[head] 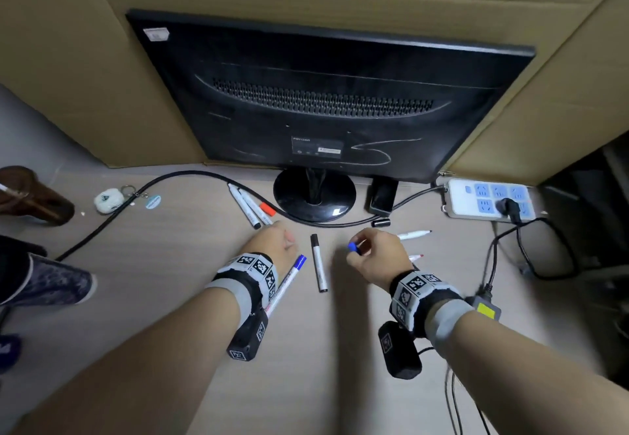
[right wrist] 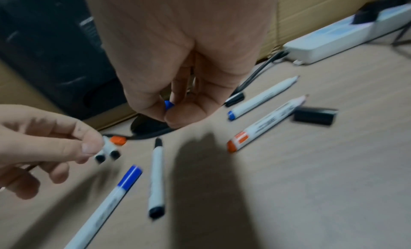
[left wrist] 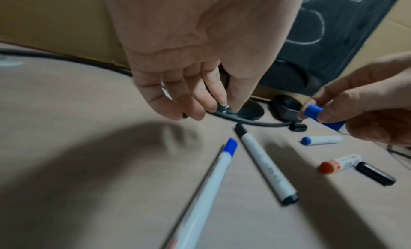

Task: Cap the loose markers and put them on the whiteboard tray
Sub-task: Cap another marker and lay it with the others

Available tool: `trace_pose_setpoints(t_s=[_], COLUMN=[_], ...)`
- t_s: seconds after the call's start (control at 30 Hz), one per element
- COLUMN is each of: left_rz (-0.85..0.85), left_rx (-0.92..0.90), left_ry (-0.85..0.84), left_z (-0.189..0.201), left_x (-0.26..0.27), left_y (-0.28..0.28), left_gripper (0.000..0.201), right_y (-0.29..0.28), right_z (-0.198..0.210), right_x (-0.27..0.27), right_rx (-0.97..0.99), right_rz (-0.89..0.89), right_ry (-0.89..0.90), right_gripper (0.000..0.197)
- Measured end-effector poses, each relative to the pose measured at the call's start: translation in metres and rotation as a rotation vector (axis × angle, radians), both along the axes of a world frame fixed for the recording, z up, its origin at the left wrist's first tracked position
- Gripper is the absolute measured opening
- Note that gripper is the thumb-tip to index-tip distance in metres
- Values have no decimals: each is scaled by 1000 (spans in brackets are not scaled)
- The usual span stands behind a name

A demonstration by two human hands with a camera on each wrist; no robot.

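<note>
Pinching: your right hand grips a blue cap between thumb and fingers.
Left hand: fingers loosely curled above the desk, holding nothing.
Between hands: a black marker, capped, flat on the desk.
By left wrist: a blue-capped marker.
Right of right hand: two uncapped markers, a black cap touching one.
Near monitor base: three more markers.

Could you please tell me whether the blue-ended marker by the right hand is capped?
Uncapped: the blue-ended marker shows a bare tapered tip; the right hand pinches a blue cap.
</note>
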State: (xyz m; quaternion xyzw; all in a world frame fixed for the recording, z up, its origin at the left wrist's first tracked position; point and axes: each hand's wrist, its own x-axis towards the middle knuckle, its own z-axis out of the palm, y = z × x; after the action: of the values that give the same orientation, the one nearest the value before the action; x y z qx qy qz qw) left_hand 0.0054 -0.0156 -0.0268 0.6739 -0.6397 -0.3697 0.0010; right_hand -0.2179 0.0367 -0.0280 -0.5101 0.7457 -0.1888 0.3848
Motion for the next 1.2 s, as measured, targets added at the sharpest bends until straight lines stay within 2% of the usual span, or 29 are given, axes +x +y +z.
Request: trace_pose_setpoints(t_s=[0.1, 0.2, 0.47, 0.6, 0.77, 0.87, 1.0, 1.2], left_rz=[-82, -160, -308, -345, -372, -377, -330, -333], left_rx=[-32, -43, -44, -65, -45, -29, -39, -42], left_ry=[-25, -2, 42, -54, -188, -217, -197, -73], left_z=[10, 8, -26, -35, -40, -38, -23, 9], left_x=[-36, -75, -165, -191, -201, -199, -189, -160], left_y=[-8, -10, -14, -16, -17, -16, -16, -12], left_gripper=[12, 16, 24, 30, 11, 10, 8, 20], right_y=[6, 15, 40, 42, 43, 40, 37, 33], right_z=[7, 9, -5, -15, -20, -20, -12, 9], right_x=[-33, -67, -139, -160, -178, -185, -188, -183], right_rx=[-1, -18, -42, -57, -60, -45, -35, -46], right_rz=[-99, -141, -256, -283, -269, -259, -206, -112], right_ry=[16, 107, 121, 116, 105, 101, 71, 31], right_gripper=[11, 13, 18, 18, 18, 20, 23, 22])
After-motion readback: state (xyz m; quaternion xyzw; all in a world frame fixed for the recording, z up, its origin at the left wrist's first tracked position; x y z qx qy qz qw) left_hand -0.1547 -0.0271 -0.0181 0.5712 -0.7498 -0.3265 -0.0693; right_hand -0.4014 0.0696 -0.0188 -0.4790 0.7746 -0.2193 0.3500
